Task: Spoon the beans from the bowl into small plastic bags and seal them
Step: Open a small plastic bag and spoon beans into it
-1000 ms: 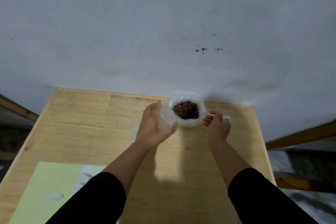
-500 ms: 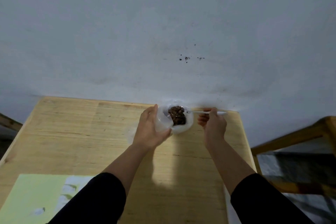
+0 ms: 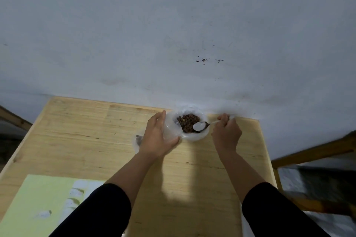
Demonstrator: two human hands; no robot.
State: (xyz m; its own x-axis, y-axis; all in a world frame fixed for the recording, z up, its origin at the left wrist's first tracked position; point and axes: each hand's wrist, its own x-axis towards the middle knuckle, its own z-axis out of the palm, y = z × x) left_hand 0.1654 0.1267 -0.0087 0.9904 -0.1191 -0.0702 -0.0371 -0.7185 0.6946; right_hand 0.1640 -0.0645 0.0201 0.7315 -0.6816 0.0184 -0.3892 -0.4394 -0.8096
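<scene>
Head-worn view, downward over table

- counter: pale wood, visible grain, matt
- bowl: translucent white plastic, glossy
- spoon: white plastic, smooth
- beans: brown, matt
- wall: painted, matt, slightly rough

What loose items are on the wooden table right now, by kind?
White bowl of brown beans: 1
White plastic spoon: 1
Small clear plastic bag: 1
Pale green printed sheet: 1
Total: 4, counting the beans as one with the bowl.
</scene>
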